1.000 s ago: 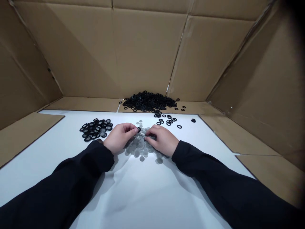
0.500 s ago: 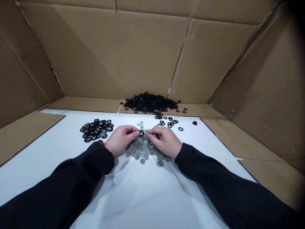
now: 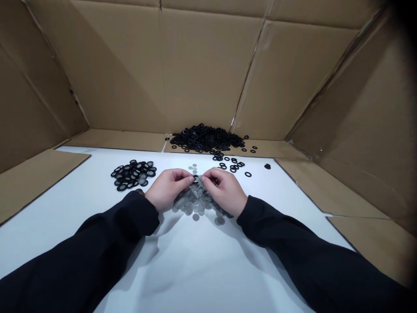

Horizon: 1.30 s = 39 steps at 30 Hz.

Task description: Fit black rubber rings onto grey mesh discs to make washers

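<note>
Between the thumb and fingers of my left hand (image 3: 169,187) is a black ring (image 3: 196,177), mostly covered by the fingertips. My right hand (image 3: 225,189) is pinched closed just beside it, and a small grey disc (image 3: 200,178) appears at its fingertips. Both hands hover over a loose pile of thin grey discs (image 3: 196,205), with fingertips almost meeting. Left of my left hand lies a heap of black rings with grey discs in their centres (image 3: 133,174).
A large mound of black rings (image 3: 206,138) rests against the back cardboard wall (image 3: 202,74). Several loose rings (image 3: 233,167) are scattered in front of it, and a small black clump (image 3: 267,166) sits farther right. Cardboard walls and flaps border the white table surface (image 3: 202,269).
My right hand has moved slightly left and up, closing the gap to the ring in my left hand. The ring is now more hidden. The view has shifted slightly.
</note>
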Available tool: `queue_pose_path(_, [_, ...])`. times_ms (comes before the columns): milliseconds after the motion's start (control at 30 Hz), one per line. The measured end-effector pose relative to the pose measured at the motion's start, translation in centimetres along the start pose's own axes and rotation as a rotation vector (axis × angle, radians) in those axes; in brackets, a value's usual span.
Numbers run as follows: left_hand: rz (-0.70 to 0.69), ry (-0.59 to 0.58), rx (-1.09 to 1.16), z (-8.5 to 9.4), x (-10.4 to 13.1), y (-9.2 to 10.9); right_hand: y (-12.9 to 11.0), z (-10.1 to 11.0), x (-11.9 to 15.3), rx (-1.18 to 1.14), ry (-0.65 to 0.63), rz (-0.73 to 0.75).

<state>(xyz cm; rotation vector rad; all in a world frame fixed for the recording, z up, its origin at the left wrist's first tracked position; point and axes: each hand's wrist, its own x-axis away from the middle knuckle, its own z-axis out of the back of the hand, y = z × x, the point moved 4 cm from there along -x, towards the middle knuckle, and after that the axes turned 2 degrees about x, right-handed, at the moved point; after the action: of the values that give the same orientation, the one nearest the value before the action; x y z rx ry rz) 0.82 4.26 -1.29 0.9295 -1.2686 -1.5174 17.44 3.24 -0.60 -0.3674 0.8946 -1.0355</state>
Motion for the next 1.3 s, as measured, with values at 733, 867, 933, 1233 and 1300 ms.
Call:
queue_pose_path(733, [-0.096,0.016,-0.15,-0.1,0.3,0.8,-0.1,-0.6,-0.1,-0.053,-0.05,-0.025])
queue_pose_path(867, [-0.132,0.014,-0.191,-0.1,0.3,1.0,0.1,-1.2,0.0,-0.176,-0.114,-0.076])
queue_pose_path(933, [-0.132,0.008,-0.194,-0.2,0.4,1.0,0.2,-1.4,0.0,-0.218,-0.131,-0.109])
queue_pose_path(1233, [-0.097,-0.032,-0.036,-0.6,0.3,0.7,-0.2,-1.5,0.1,-0.299,-0.132,-0.118])
queue_pose_path(1300, [-0.093,-0.036,-0.022,-0.6,0.2,0.7,-0.2,-1.5,0.1,-0.309,-0.138,-0.115])
